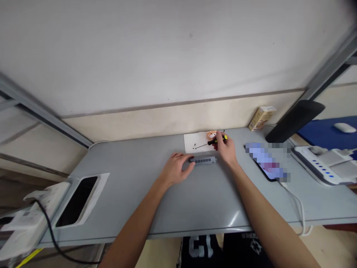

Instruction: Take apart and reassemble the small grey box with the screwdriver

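My right hand (225, 147) is closed round the black and yellow handle of a screwdriver (212, 142). Its thin shaft points left, the tip down among several tiny dark screws (194, 146) on a white sheet of paper (191, 139). An orange cartoon animal face shows on the sheet's far right part, partly behind the hand. My left hand (177, 168) grips the left end of a small grey slotted device (205, 160), thumb on the near side and fingers at the far side. The device rests on the grey table, just in front of the paper.
On the left lie a dark-screened phone (78, 199) on white paper and a white power strip (44, 208). To the right are a lit phone (266, 162) with a white cable, another power strip (315, 167), a small carton (261, 118) and a black upright object (294, 121).
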Demonstrator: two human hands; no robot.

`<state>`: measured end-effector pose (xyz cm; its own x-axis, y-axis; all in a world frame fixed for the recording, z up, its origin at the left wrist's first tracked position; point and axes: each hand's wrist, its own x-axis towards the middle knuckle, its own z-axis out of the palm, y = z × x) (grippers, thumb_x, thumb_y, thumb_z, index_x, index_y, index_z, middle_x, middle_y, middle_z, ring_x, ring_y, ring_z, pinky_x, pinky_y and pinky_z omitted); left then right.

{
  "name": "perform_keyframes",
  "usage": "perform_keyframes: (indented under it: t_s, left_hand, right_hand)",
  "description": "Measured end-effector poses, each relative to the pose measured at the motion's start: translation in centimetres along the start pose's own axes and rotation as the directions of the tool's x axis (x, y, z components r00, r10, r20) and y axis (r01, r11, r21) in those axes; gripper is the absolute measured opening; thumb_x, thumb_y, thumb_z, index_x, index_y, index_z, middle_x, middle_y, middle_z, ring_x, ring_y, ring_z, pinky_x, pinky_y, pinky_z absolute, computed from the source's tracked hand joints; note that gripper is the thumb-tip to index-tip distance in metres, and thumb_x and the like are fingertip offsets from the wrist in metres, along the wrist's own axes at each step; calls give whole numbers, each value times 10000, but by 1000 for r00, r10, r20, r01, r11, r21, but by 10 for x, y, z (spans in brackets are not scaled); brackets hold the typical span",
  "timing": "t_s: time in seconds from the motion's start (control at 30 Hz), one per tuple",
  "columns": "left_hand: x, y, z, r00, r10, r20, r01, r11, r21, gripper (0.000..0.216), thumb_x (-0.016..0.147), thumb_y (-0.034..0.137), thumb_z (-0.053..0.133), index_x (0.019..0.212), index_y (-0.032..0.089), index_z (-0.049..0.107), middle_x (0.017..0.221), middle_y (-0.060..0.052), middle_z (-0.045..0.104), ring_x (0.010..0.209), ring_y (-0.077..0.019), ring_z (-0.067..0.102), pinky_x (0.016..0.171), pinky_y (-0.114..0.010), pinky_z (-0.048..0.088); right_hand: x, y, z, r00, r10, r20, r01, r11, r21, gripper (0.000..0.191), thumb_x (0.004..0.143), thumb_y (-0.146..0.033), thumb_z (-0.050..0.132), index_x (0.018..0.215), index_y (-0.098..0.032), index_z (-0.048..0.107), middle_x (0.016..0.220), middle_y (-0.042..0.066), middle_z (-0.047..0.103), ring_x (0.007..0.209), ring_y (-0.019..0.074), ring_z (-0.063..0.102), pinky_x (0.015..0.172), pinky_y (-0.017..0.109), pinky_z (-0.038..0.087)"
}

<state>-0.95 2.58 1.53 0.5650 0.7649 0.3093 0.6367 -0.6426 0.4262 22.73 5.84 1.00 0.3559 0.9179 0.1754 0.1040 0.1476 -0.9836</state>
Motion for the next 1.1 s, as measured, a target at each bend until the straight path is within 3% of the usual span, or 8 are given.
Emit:
perform_keyframes:
  t_s: [0.17,0.27,0.4,0.53,0.73,0.93,1.1]
  left_hand:
    - [1,-4,2,999,-42,-14,42,999,7,329,1048,392,442,1140,193,687,996,-63,764,953,-248,687,955,-462,487]
    - [1,-6,7,995,-96,-38,95,995,-39,339,1054,414,435,1092,208,702,965,-57,756,919,-242,684,922,-442,504]
    - [0,-7,16,974,-220,-51,206,959,-196,377,1052,495,448,1170,224,682,1032,-58,746,962,-227,696,900,-387,536]
    - [-1,-6,18,971,-240,3,233,940,-248,399,1057,522,435,1231,236,652,1092,-61,732,994,-222,694,888,-372,545]
    - [-3,-9,11,992,-80,-97,65,987,-145,554,989,504,608,1470,292,431,1329,-79,657,1130,-235,664,994,-416,530]
    - [-1,-9,11,969,66,-237,-68,998,-2,325,1003,389,624,1295,266,551,1216,-65,717,1106,-215,690,976,-391,529]
    - [0,-8,12,958,138,-249,-139,990,15,244,1015,318,607,1251,269,572,1227,-46,716,1118,-188,686,978,-365,523]
  right_hand:
    - [5,2,-5,998,23,-50,-24,1000,-13,556,871,-736,549,782,-196,644,636,10,639,550,133,576,542,237,445]
    - [10,1,-9,994,83,-71,-76,993,91,555,864,-738,556,765,-197,631,603,11,627,494,131,550,501,253,439]
    - [15,-1,-13,981,176,-84,-147,951,271,535,839,-729,597,727,-206,592,564,4,598,423,118,494,427,264,393]
    - [11,-6,-11,973,232,-3,-215,904,369,503,843,-699,613,726,-211,574,574,-10,578,424,99,480,411,245,365]
    - [3,-12,-3,951,301,71,-307,892,332,482,854,-656,622,699,-202,581,543,-19,539,434,89,467,411,236,334]
    - [3,-11,0,951,304,59,-307,901,307,457,853,-621,630,677,-204,570,560,-26,521,440,88,470,428,238,353]
    - [3,-11,0,940,334,73,-339,884,321,438,858,-585,640,666,-196,583,558,-20,521,439,82,461,414,226,334]
